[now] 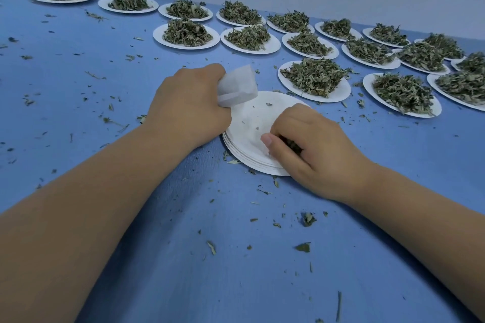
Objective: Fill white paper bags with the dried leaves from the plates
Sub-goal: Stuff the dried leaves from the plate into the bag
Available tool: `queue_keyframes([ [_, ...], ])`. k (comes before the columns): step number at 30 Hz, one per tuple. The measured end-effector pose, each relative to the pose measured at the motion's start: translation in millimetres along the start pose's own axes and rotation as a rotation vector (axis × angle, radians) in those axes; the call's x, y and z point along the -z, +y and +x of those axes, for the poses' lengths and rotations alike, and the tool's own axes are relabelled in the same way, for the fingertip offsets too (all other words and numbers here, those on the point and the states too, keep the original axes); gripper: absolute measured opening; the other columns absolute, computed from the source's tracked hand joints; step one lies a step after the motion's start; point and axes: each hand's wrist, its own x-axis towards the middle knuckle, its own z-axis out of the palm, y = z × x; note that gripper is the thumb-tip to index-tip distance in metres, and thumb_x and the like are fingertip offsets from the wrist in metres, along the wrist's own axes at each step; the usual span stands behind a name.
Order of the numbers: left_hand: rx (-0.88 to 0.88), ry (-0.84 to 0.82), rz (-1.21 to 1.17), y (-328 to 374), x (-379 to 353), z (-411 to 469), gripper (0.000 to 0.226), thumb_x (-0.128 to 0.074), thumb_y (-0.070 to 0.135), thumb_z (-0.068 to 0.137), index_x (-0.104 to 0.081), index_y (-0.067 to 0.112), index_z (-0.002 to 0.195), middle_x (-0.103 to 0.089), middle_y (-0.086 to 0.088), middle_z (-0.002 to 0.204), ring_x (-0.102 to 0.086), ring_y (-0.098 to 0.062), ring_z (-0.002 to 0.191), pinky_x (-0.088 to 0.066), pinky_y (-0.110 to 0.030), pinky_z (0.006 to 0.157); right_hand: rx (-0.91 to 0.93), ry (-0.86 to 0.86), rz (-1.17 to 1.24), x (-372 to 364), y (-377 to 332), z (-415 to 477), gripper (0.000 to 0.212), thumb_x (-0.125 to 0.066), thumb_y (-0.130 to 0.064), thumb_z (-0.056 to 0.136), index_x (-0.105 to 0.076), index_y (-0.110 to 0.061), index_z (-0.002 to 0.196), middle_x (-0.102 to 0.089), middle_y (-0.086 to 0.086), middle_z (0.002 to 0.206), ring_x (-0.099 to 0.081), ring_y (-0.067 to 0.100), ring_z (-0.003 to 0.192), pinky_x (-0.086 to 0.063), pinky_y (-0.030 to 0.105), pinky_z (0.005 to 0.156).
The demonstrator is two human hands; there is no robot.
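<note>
Head view: with your left hand gripping the bag over the plate stack, hold its mouth open while your right hand pinches up the last leaves.

The bag I hold is thin white paper, matt and creased. The stack of plates is smooth matt paper; around that stack the table looks matt blue, with dry rough leaf crumbs.
</note>
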Motion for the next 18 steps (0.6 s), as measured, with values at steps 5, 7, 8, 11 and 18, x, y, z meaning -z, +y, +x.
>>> queue_keyframes([
  [5,-0.018,0.0,0.0,1.6,0.5,-0.7,0.011,-0.058,0.025,0.079,-0.051,0.022,0.088,-0.056,-0.001,0.076,-0.052,-0.028,0.071,-0.05,-0.041,0.064,-0.005,0.019,0.027,-1.3,-5.1,4.2,0.047,-0.052,-0.026,0.105,-0.035,-0.018,0.061,-0.034,-0.003,0.055,-0.041,0.02,0.055,-0.034,0.036,0.053],
  [7,-0.017,-0.002,0.004,2.4,2.1,-1.2,0.012,-0.059,0.024,0.08,-0.052,0.021,0.089,-0.055,0.0,0.075,-0.051,-0.027,0.071,-0.05,-0.041,0.064,-0.052,0.029,0.061,-0.9,-5.9,6.4,0.052,-0.053,-0.026,0.103,-0.03,-0.021,0.057,-0.032,-0.004,0.049,-0.045,0.019,0.049,-0.032,0.032,0.05],
  [8,-0.02,0.004,0.01,2.9,3.1,-1.2,0.012,-0.06,0.024,0.08,-0.053,0.021,0.09,-0.055,0.001,0.076,-0.051,-0.026,0.071,-0.051,-0.042,0.065,-0.082,0.029,0.099,-0.2,-5.6,8.1,0.054,-0.054,-0.025,0.104,-0.031,-0.021,0.056,-0.033,-0.004,0.047,-0.044,0.014,0.046,-0.03,0.028,0.05],
  [11,-0.044,0.035,0.026,4.1,7.0,-1.2,0.014,-0.06,0.023,0.08,-0.054,0.022,0.092,-0.055,0.003,0.077,-0.052,-0.027,0.073,-0.051,-0.043,0.066,-0.241,0.099,0.268,7.2,-4.7,20.8,0.056,-0.056,-0.026,0.104,-0.04,-0.014,0.052,-0.041,0.0,0.045,-0.039,0.006,0.044,-0.038,0.029,0.052],
  [18,-0.075,0.012,0.026,8.9,10.9,-3.0,0.015,-0.058,0.023,0.078,-0.052,0.022,0.092,-0.053,0.004,0.075,-0.051,-0.026,0.071,-0.049,-0.041,0.064,-0.443,0.256,0.342,26.4,-1.9,79.7,0.057,-0.05,-0.032,0.106,-0.024,-0.02,0.057,-0.02,-0.005,0.051,-0.021,0.01,0.042,-0.027,0.018,0.048],
])
